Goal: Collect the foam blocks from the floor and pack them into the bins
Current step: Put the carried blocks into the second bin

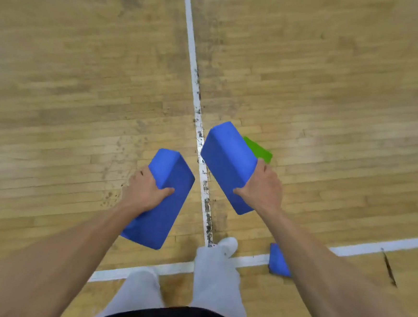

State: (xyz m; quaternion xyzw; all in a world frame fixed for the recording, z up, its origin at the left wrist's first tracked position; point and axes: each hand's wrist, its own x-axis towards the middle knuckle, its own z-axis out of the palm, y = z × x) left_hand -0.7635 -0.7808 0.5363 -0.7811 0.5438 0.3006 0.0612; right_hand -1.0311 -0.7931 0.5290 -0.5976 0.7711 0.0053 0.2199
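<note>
Left hand (145,191) grips blue block (157,219); right hand (263,187) grips second block (228,155) beside green block (257,148).

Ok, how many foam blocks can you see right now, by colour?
Blue: 3, namely the left-hand block, the right-hand block and the floor block
Green: 1, the green block, partly hidden
Total: 4

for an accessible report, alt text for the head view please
The left hand grips one blue block, the right hand another blue block, above a wooden gym floor with white lines. A green block peeks from behind the right one; a third blue block lies on the floor.
</note>
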